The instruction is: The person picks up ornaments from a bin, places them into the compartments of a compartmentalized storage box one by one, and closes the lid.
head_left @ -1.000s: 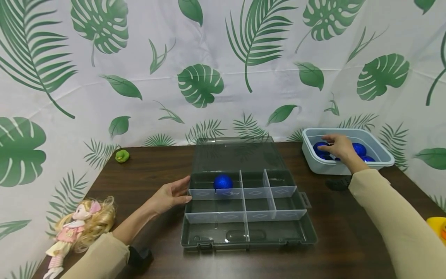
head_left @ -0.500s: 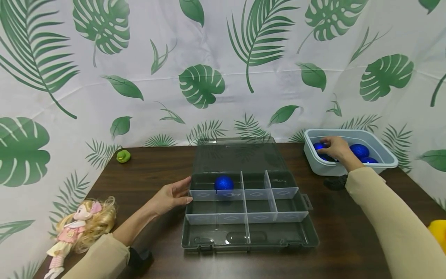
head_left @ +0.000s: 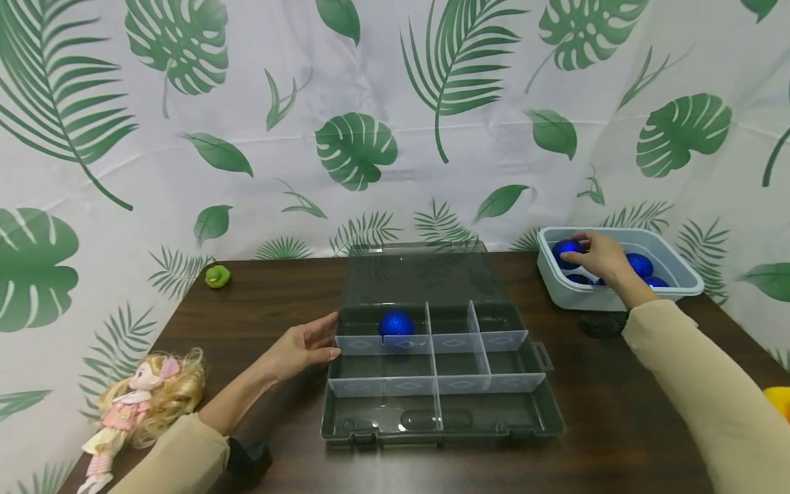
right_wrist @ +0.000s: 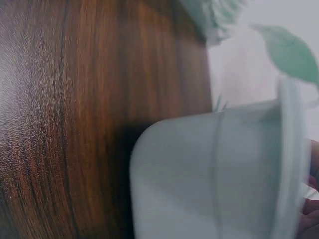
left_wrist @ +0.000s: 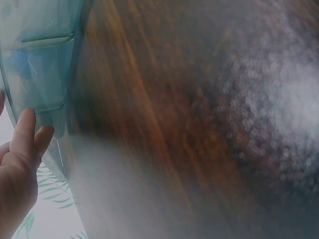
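An open grey organizer case [head_left: 438, 370] with clear dividers lies mid-table, its lid [head_left: 426, 273] flat behind it. One glittery blue ball [head_left: 396, 323] sits in the back-left compartment. My left hand [head_left: 300, 348] rests with straight fingers against the case's left edge; the left wrist view shows those fingertips [left_wrist: 30, 132] on the case's wall [left_wrist: 42, 74]. My right hand [head_left: 597, 256] reaches into a light blue tub [head_left: 617, 291] at the back right and grips a blue ball [head_left: 565, 248] lifted above the other blue balls [head_left: 639, 265]. The right wrist view shows the tub's outer wall [right_wrist: 209, 174].
A blonde doll [head_left: 138, 405] lies at the table's front left. A small green toy [head_left: 217, 276] sits at the back left. A yellow object [head_left: 779, 401] shows at the right edge. A leaf-print backdrop hangs behind the dark wooden table [head_left: 247, 309].
My right hand closed on a blue ball in the tub and lifted it slightly toward the tub's left rim. The left hand has stayed on the case.
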`<control>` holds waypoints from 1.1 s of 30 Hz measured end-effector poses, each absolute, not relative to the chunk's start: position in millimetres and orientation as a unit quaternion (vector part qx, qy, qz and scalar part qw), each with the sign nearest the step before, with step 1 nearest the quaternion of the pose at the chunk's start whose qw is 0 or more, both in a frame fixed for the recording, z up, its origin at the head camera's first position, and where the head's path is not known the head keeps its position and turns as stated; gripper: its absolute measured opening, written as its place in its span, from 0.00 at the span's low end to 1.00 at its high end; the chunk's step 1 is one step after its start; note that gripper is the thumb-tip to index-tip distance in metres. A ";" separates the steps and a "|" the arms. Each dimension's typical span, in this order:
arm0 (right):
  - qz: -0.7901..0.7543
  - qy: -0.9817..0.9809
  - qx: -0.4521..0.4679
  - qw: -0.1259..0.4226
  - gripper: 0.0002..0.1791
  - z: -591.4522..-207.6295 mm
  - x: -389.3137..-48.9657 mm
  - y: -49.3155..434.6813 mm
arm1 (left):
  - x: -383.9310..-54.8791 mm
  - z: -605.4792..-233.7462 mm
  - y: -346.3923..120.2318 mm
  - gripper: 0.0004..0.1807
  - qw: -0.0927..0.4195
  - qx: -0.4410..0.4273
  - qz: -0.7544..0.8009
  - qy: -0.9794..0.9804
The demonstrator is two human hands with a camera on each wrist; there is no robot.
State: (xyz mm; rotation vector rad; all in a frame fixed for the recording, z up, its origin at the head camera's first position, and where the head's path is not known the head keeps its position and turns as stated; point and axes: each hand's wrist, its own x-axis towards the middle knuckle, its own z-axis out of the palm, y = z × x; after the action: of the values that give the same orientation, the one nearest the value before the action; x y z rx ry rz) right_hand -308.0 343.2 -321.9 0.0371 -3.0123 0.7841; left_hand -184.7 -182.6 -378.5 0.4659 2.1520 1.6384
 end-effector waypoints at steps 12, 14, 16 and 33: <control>0.355 -0.929 0.077 0.067 0.34 -287.5 -280.8 289.3 | -183.9 -377.3 -185.0 0.42 0.191 0.163 0.584 0.772; 0.378 -0.919 0.103 0.054 0.33 -285.3 -275.4 275.2 | -183.6 -378.1 -185.1 0.42 0.191 0.161 0.584 0.772; 0.394 -0.910 0.123 0.034 0.32 -284.7 -269.9 261.3 | -183.8 -378.6 -184.9 0.41 0.191 0.163 0.584 0.772; 0.447 -0.864 0.213 -0.092 0.27 -315.7 -236.1 193.4 | -184.7 -378.7 -182.0 0.42 0.193 0.163 0.598 0.761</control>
State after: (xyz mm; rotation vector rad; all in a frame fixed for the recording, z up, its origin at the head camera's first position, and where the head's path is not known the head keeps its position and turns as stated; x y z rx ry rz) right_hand -236.1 193.4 -315.7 0.7118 -2.8852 1.4941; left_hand -184.7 -182.0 -378.7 0.4571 2.1352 1.6768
